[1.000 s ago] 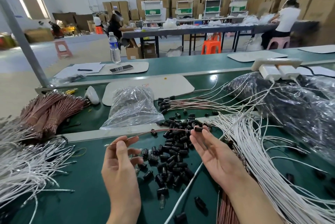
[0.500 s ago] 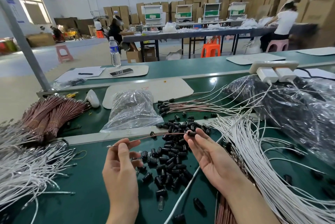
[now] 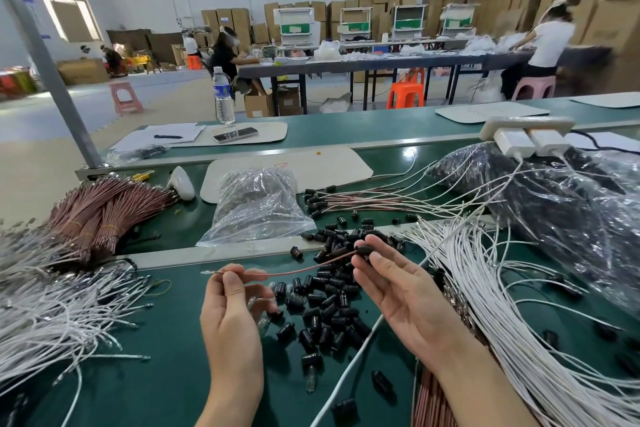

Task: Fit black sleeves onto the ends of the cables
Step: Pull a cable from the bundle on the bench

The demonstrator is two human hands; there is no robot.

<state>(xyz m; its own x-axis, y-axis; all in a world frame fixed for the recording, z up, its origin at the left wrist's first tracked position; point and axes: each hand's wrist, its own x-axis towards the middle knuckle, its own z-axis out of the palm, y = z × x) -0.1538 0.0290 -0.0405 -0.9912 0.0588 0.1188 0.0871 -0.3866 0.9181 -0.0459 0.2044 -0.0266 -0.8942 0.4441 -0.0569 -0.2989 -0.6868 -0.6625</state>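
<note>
A thin reddish-brown cable [image 3: 298,269] stretches between my two hands above the green table. My left hand [image 3: 230,316] pinches its left end, and the bare metal tip sticks out past the fingers. My right hand [image 3: 401,291] pinches a black sleeve [image 3: 363,250] sitting on the cable's right end, palm turned up. Below the cable lies a heap of loose black sleeves [image 3: 325,305].
White cables [image 3: 502,305] fan out on the right and more white cables [image 3: 52,305] on the left. A brown cable bundle [image 3: 100,212] lies far left. A clear bag [image 3: 256,208] and a big bag of black parts [image 3: 571,205] lie behind. Sleeved cables [image 3: 363,200] rest further back.
My right hand has drawn left and nearer along the cable, closing the gap to my left hand, with the black sleeve pinched at the cable's end. The cable has sunk lower.
</note>
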